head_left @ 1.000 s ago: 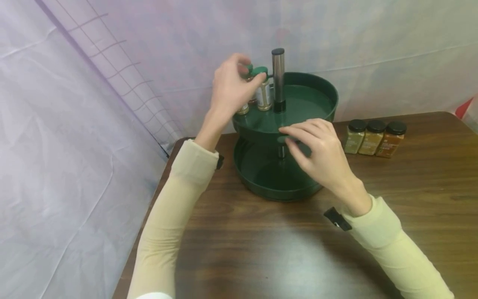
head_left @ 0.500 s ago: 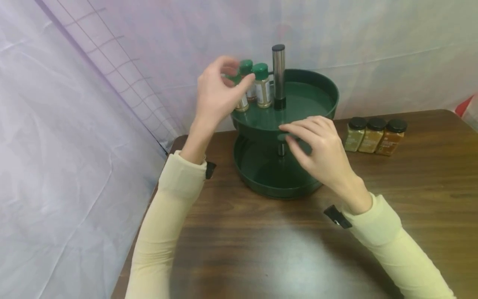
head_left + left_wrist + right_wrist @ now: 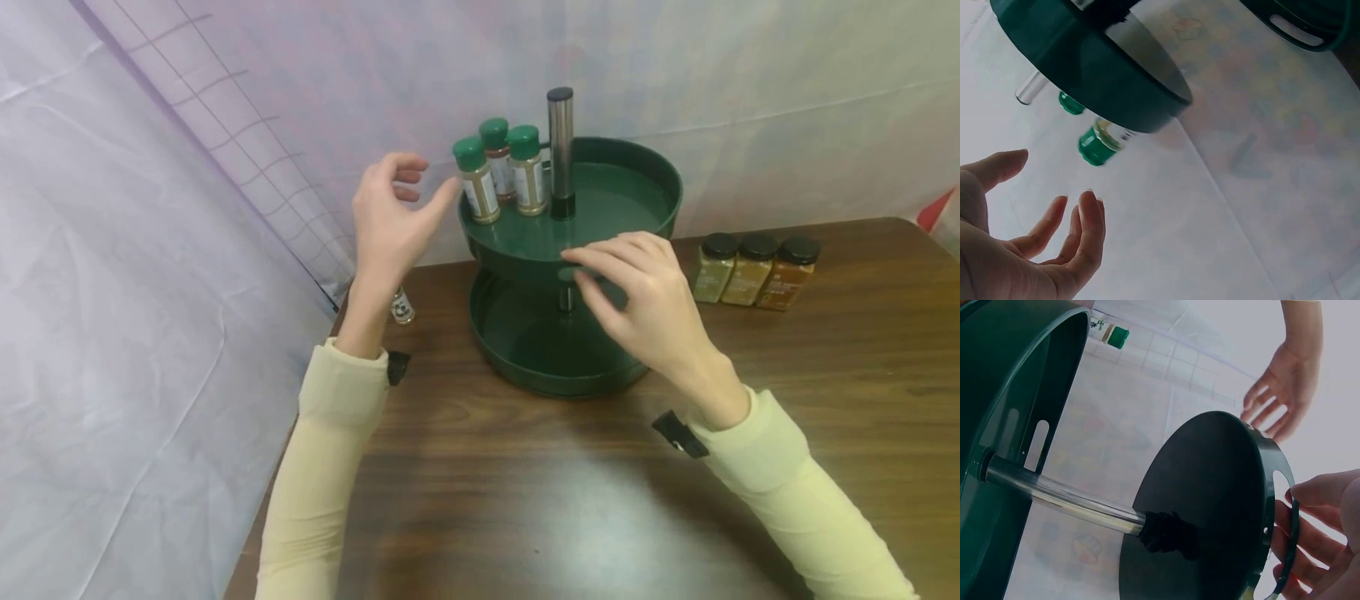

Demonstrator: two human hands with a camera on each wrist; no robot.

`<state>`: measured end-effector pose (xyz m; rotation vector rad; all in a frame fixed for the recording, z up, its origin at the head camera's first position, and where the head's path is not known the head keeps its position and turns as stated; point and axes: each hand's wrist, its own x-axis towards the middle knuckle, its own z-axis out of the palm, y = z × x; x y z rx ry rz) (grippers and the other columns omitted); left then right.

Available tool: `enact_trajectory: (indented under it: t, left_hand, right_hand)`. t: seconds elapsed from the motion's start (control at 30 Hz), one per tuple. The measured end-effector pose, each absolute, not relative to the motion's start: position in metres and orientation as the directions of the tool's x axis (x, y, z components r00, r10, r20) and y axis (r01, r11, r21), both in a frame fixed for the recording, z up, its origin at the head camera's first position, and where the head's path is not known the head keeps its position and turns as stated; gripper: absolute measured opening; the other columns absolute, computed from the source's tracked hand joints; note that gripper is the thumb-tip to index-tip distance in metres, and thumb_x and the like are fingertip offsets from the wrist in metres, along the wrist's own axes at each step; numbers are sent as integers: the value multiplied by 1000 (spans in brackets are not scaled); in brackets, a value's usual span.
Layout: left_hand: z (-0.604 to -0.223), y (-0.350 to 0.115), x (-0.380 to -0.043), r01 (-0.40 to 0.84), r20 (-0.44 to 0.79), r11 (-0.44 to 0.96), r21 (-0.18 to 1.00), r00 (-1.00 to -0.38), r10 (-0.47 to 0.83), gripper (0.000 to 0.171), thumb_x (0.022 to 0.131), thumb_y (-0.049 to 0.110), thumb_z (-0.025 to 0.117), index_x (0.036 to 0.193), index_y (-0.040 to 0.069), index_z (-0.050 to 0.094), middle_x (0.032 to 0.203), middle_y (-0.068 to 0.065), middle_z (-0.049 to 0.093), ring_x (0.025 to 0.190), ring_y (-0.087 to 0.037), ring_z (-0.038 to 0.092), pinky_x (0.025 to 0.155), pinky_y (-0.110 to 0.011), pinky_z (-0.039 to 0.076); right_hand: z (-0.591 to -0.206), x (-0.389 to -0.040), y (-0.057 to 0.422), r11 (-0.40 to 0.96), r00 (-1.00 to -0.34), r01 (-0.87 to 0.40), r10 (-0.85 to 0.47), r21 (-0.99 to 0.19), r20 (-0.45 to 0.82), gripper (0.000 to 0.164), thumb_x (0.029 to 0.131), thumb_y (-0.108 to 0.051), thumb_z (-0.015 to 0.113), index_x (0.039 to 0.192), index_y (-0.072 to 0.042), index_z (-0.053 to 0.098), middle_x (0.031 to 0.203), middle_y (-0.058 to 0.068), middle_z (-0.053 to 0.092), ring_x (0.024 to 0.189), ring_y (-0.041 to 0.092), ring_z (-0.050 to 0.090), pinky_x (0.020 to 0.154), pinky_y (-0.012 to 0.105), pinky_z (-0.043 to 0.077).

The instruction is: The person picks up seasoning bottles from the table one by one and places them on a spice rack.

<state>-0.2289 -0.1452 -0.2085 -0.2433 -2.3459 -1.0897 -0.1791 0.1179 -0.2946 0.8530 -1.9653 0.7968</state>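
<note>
Left fingers [image 3: 1090,228] curve apart, empty; right fingers [image 3: 603,263] pinch the upper tray rim [image 3: 517,263].

Runs free across the upper tier [image 3: 618,196] right of the metal post [image 3: 561,150], but meets three green-capped jars [image 3: 502,173] crowding the left and the right hand [image 3: 648,304] gripping the front handle [image 3: 1294,540]!

My bare hands: two, left hand [image 3: 393,218] and right hand [image 3: 647,304]. Round dark-green trays [image 3: 611,200]: two, upper and lower, on one shiny metal pole [image 3: 560,154]. Cylindrical clear jars with green caps [image 3: 501,171]: four. Three on the upper tray, far left; one on the single brown wood-grain table [image 3: 450,467], left, partly behind my wrist. Square-sided clear jars with black caps [image 3: 746,272]: three, right.
</note>
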Motion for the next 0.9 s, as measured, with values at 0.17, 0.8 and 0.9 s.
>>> enact_trajectory:
  t: [0.17,0.8,0.9]
  left_hand:
    - [-219,-158,-231,328,528,674,662,-842,-108,44,90,34,75,122,6,65,120,-14,60,105,-30,60,92,-37,47]
    - [-275,-208,-251,94,368,707,701,-896,-246,52,90,37,74,127,4,61,124,-18,58,109,-33,55,95,-44,44]
    - [-283,-213,-253,87,366,707,702,-895,-253,51,90,36,73,127,3,61,124,-20,58,108,-34,56,95,-44,45]
  right_hand:
    - [-296,-179,118,570,-429,-792,-267,-218,863,21,91,-7,71,112,-6,76,107,11,74,101,32,61,96,50,41]
    - [-296,-178,119,575,-435,-789,-270,-219,859,22,91,-7,71,112,-6,76,108,11,74,102,32,61,97,50,40]
    - [-296,-178,119,572,-435,-790,-270,-220,859,22,91,-7,71,112,-5,76,108,11,74,102,32,61,97,50,40]
